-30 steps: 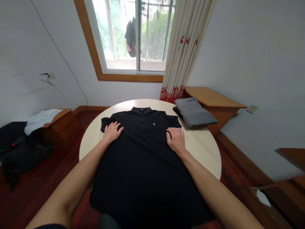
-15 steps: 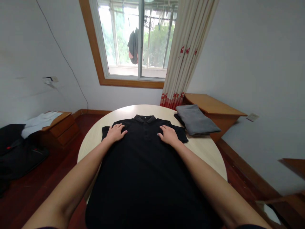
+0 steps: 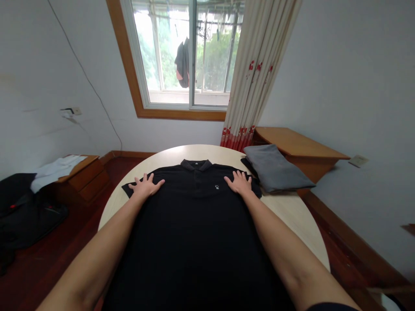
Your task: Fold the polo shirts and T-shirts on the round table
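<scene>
A black polo shirt [image 3: 194, 224] lies face up on a round light-wood table [image 3: 292, 211], its collar at the far side and its hem hanging over the near edge. My left hand [image 3: 145, 186] rests flat on the shirt's left shoulder by the sleeve, fingers spread. On the right shoulder, just beside the small white chest logo, my right hand [image 3: 240, 182] lies flat with fingers spread. Neither hand holds anything.
A folded grey garment [image 3: 275, 168] lies on the table's far right, over something dark. A wooden side table [image 3: 298, 144] stands behind it by the curtain [image 3: 256, 73]. At left is a low wooden cabinet [image 3: 81, 177] with white cloth, and dark bags [image 3: 26, 211] on the floor.
Both hands have slid outward over the shirt toward the shoulders, the left toward the sleeve. The right came up from lower on the chest. The view shifted a little.
</scene>
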Demonstrator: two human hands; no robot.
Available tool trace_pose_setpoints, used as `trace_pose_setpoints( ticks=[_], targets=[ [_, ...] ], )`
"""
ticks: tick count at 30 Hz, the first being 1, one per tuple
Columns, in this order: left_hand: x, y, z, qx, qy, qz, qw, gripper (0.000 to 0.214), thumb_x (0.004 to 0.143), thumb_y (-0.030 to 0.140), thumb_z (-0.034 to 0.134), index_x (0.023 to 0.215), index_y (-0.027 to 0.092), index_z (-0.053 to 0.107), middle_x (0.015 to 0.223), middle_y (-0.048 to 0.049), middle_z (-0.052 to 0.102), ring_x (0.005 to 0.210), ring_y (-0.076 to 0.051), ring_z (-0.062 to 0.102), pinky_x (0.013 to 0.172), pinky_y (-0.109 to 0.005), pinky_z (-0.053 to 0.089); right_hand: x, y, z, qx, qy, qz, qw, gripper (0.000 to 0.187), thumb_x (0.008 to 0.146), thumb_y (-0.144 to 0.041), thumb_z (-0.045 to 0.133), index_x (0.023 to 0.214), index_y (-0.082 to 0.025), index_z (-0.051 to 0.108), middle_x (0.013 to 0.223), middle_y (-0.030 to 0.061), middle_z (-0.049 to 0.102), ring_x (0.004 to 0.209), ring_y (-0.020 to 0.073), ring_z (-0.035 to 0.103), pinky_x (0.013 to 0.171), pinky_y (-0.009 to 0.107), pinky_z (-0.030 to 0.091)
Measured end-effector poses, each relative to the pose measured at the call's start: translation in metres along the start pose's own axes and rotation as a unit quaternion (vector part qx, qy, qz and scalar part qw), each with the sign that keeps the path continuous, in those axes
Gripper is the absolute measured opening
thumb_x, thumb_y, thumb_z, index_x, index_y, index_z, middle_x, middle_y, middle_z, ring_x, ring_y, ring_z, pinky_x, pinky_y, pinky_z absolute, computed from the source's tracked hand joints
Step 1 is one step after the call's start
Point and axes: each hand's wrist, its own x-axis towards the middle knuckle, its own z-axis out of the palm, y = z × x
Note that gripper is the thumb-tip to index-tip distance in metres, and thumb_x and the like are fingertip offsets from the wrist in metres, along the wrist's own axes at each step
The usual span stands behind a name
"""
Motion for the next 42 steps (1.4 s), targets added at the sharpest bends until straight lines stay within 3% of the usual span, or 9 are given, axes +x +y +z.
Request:
trace_pose_setpoints(
  ticks=[3,6,8,11,25,30,33,37,42],
  targets=[
    [-0.003,0.017,0.000,0.031,0.023,-0.036,0.999,0.095,0.087,0.081,0.025,0.158,0.019,0.036,0.165,-0.0196,0.024,0.147,-0.055,0.017,0.108,-0.079,0.017,-0.003,-0.022,0.000,-0.021,0.035,0.013,0.999,0.077,0.100,-0.063,0.025,0.158,-0.012,0.032,0.164,0.0183,0.025,0.151,0.0413,0.018,0.120,0.061,0.009],
    [-0.011,0.045,0.005,0.031,0.055,0.067,0.996,0.078,0.095,0.066,0.021,0.157,0.022,0.037,0.168,-0.0116,0.018,0.152,-0.047,0.009,0.112,-0.077,0.012,-0.012,-0.053,0.006,0.003,0.017,-0.036,0.999,0.077,0.099,-0.065,0.025,0.160,-0.019,0.029,0.167,0.0149,0.020,0.152,0.0440,0.013,0.118,0.067,0.008],
    [-0.014,0.063,0.011,0.001,0.036,0.138,0.990,0.073,0.097,0.064,0.018,0.158,0.027,0.034,0.169,-0.0048,0.015,0.153,-0.043,0.009,0.113,-0.077,0.013,-0.014,-0.069,0.011,0.029,-0.016,-0.058,0.998,0.078,0.097,-0.069,0.024,0.160,-0.023,0.028,0.168,0.0124,0.017,0.152,0.0450,0.010,0.117,0.069,0.008],
    [-0.007,0.079,0.017,-0.025,0.004,0.144,0.989,0.075,0.096,0.068,0.017,0.159,0.030,0.031,0.169,-0.0030,0.015,0.153,-0.043,0.010,0.111,-0.079,0.013,-0.006,-0.076,0.015,0.041,-0.021,-0.064,0.997,0.079,0.097,-0.071,0.023,0.160,-0.025,0.029,0.168,0.0102,0.016,0.153,0.0446,0.006,0.117,0.070,0.007],
    [0.065,0.100,0.015,-0.021,0.000,0.118,0.993,0.080,0.092,0.075,0.017,0.160,0.034,0.027,0.169,0.0024,0.011,0.154,-0.042,0.004,0.113,-0.078,0.010,0.076,-0.070,0.020,0.041,0.010,-0.075,0.996,0.081,0.095,-0.075,0.026,0.159,-0.026,0.032,0.168,0.0072,0.019,0.153,0.0399,0.008,0.118,0.067,0.007],
    [0.080,0.104,0.016,-0.028,0.003,0.117,0.993,0.080,0.093,0.074,0.018,0.160,0.032,0.027,0.169,0.0012,0.012,0.154,-0.043,0.004,0.112,-0.079,0.009,0.090,-0.073,0.019,0.055,0.024,-0.085,0.995,0.077,0.096,-0.071,0.032,0.157,-0.024,0.037,0.166,0.0077,0.024,0.152,0.0408,0.013,0.118,0.067,0.010],
    [0.084,0.104,0.013,-0.030,0.000,0.114,0.993,0.079,0.093,0.073,0.018,0.160,0.032,0.026,0.169,0.0003,0.012,0.154,-0.042,0.004,0.112,-0.079,0.008,0.086,-0.079,0.015,0.036,0.083,-0.089,0.992,0.066,0.100,-0.057,0.035,0.150,-0.015,0.048,0.159,0.0139,0.038,0.149,0.0403,0.022,0.119,0.064,0.008],
    [0.069,0.117,0.007,-0.013,0.013,0.094,0.995,0.069,0.099,0.059,0.020,0.160,0.029,0.029,0.169,-0.0033,0.014,0.154,-0.041,0.006,0.114,-0.077,0.005,0.057,-0.097,0.011,0.012,0.172,-0.134,0.976,0.052,0.102,-0.038,0.035,0.133,-0.007,0.062,0.146,0.0188,0.053,0.145,0.0373,0.032,0.120,0.058,0.002],
    [-0.003,0.152,0.017,-0.033,0.082,0.198,0.976,0.061,0.103,0.046,0.020,0.158,0.026,0.034,0.167,-0.0042,0.023,0.154,-0.033,0.017,0.120,-0.067,0.012,0.000,-0.115,0.022,0.071,0.101,-0.200,0.972,0.053,0.103,-0.042,0.034,0.144,-0.015,0.054,0.155,0.0132,0.046,0.146,0.0317,0.034,0.121,0.055,0.012]
  ],
)
